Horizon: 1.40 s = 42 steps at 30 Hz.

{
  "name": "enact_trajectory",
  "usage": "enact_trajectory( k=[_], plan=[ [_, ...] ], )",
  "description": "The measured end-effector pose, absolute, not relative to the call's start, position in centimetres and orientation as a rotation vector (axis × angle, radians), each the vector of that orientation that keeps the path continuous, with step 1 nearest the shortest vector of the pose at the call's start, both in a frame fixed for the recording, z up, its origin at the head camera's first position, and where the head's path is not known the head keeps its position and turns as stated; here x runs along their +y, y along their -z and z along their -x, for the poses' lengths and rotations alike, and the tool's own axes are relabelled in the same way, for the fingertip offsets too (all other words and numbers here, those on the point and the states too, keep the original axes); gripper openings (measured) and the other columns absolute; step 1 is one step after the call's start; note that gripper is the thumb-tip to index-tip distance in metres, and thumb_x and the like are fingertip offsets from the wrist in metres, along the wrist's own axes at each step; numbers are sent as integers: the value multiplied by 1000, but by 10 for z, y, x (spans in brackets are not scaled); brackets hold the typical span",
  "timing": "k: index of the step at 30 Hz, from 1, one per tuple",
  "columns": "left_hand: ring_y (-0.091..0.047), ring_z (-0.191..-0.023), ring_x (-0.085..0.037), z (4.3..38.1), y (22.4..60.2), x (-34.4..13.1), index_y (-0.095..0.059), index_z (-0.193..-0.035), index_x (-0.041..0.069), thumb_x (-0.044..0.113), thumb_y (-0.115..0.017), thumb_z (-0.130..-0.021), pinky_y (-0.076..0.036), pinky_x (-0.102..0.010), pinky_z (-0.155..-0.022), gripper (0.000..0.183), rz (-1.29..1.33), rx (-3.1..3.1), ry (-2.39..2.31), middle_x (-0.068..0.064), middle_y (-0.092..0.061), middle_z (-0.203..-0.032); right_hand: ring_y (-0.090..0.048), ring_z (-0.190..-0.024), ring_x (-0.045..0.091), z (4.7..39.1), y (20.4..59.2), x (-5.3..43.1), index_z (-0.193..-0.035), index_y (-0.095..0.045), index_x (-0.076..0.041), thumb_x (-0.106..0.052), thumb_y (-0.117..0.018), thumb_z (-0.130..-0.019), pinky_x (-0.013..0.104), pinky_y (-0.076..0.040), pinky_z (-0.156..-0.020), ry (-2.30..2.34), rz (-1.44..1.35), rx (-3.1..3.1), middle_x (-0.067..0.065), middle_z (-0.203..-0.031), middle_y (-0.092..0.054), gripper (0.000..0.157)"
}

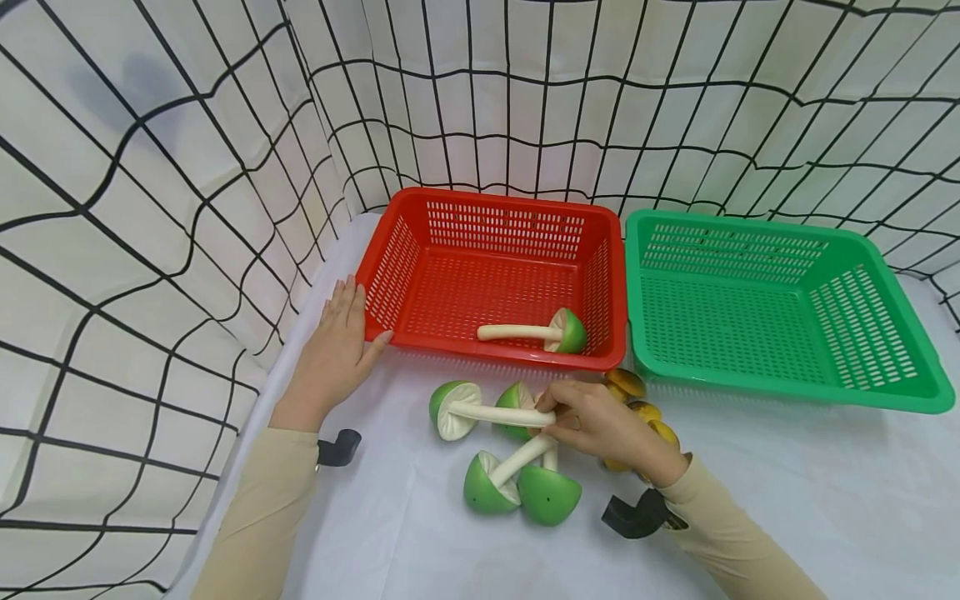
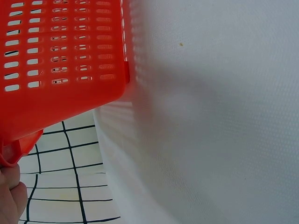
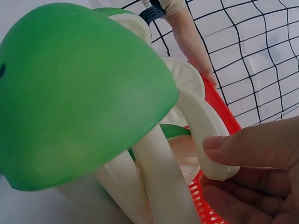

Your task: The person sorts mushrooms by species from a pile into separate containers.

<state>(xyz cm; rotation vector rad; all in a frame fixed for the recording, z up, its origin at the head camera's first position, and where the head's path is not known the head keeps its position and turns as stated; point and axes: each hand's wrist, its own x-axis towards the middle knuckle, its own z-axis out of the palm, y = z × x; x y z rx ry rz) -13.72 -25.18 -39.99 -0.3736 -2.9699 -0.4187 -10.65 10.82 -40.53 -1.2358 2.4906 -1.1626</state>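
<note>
My right hand [image 1: 603, 425] pinches the stem end of a green-capped toy mushroom [image 1: 491, 412], its cap pointing left, in front of the red basket [image 1: 487, 350]. In the right wrist view, thumb and fingers grip that pale stem [image 3: 208, 133]. Several more green-capped mushrooms [image 1: 547, 496] lie around and below it, one partly hidden behind the held one. My left hand [image 1: 333, 346] rests against the basket's left front corner, fingers straight along the side and thumb at the front rim. Inside the basket one green-capped mushroom [image 1: 572, 332] lies on its side.
Yellow-brown mushrooms [image 1: 626, 383] lie behind the right hand, partly hidden by it. A green basket [image 1: 787, 387] stands right of the red one. Black wire grid [image 1: 525, 83] over white cloth walls the table's back and left side.
</note>
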Motion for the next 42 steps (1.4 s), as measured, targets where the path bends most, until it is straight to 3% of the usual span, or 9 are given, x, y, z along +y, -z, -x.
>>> enact_trajectory(
  k=[13,27,42],
  plan=[
    [-5,-141,-41,137,401,-253,-13,-144,-15,39,-42,-99,-8,-47,-114,76,369,-2961,411,-29,-8,-152,-65,-77,10,105,410,107,-90,-64,-7,0,-76,-76,19,-54,-65,1289,1233,2466,3,-89,-67,20],
    [-4,-141,-40,137,400,-251,-13,-144,-15,40,-42,-99,-9,-48,-114,77,368,-2964,418,-29,-8,-152,-66,-78,15,104,415,107,-90,-65,-4,3,-76,-74,23,-55,-63,1483,1305,2430,8,-91,-68,21],
    [-3,-142,-38,137,400,-251,-14,-143,-16,38,-44,-98,-8,-47,-114,76,367,-2951,426,-29,-9,-152,-66,-83,17,105,407,109,-95,-67,-5,5,-76,-72,37,-57,-62,1595,1354,2421,7,-92,-69,26]
  ],
)
